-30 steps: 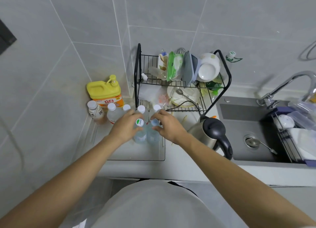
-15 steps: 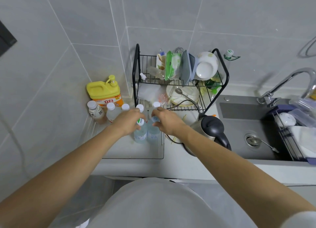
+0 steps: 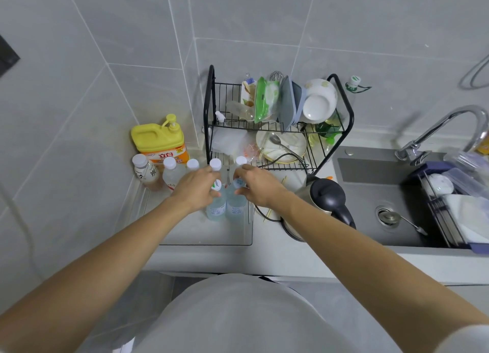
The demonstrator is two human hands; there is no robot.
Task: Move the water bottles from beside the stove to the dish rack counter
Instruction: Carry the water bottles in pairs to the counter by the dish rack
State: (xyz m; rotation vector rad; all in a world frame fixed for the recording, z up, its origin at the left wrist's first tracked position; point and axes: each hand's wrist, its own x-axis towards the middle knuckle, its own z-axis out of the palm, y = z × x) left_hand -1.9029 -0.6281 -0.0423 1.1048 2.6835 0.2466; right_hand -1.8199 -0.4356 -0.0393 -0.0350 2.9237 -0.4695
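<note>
— What's along the back-left corner of the counter (image 3: 201, 254)?

— From the left I see a brown tea bottle (image 3: 146, 172), then a yellow detergent jug (image 3: 160, 139) behind it against the wall, then a row of white-capped water bottles (image 3: 172, 171) running toward the dish rack (image 3: 277, 119).

— And my hands?

— My left hand (image 3: 197, 190) is curled around the neck of the left front bottle (image 3: 217, 207), fingers wrapped just under its cap. My right hand (image 3: 255, 186) grips the right front bottle (image 3: 235, 207) the same way, thumb and fingers pinching at the cap. Both bottles stand upright on the drain tray (image 3: 206, 233), touching each other, at its right edge, in front of the rack.

— Anything to the right?

— A black-lidded kettle (image 3: 326, 199) just beside my right wrist, its cord looping back under the rack. Past it the sink (image 3: 370, 194), with a spoon (image 3: 412, 225) near the drain, and the tap (image 3: 444, 130) at the far right.
</note>
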